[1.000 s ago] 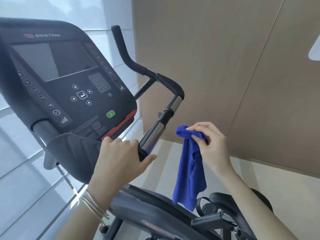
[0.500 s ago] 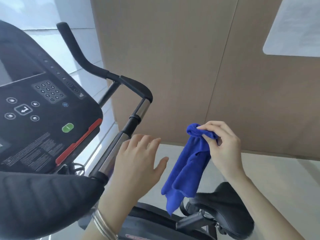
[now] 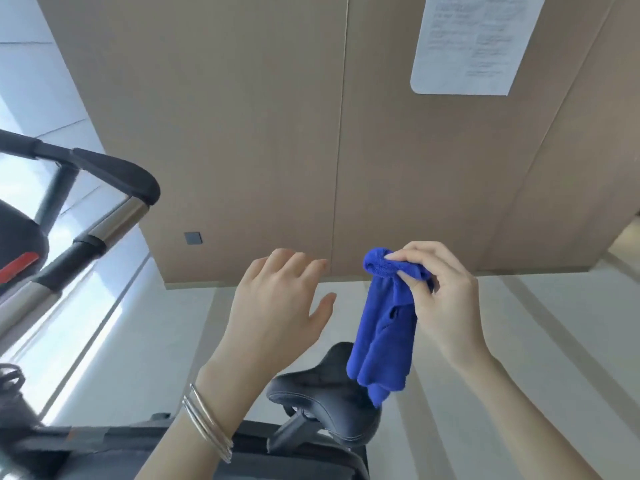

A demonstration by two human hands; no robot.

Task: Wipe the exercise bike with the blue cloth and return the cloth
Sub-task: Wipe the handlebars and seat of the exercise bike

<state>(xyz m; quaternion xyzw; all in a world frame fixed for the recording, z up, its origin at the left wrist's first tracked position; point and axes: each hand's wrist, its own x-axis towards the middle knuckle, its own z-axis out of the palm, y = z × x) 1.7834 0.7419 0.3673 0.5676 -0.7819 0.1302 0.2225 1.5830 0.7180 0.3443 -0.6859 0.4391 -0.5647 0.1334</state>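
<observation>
The right hand (image 3: 446, 299) pinches the blue cloth (image 3: 384, 327) by its top so it hangs loose above the bike saddle (image 3: 322, 389); the left hand (image 3: 277, 313) hovers spread, empty, beside it.

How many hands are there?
2. The left hand is open at centre, holding nothing; the right hand pinches the blue cloth beside it. None seem hidden.
</observation>
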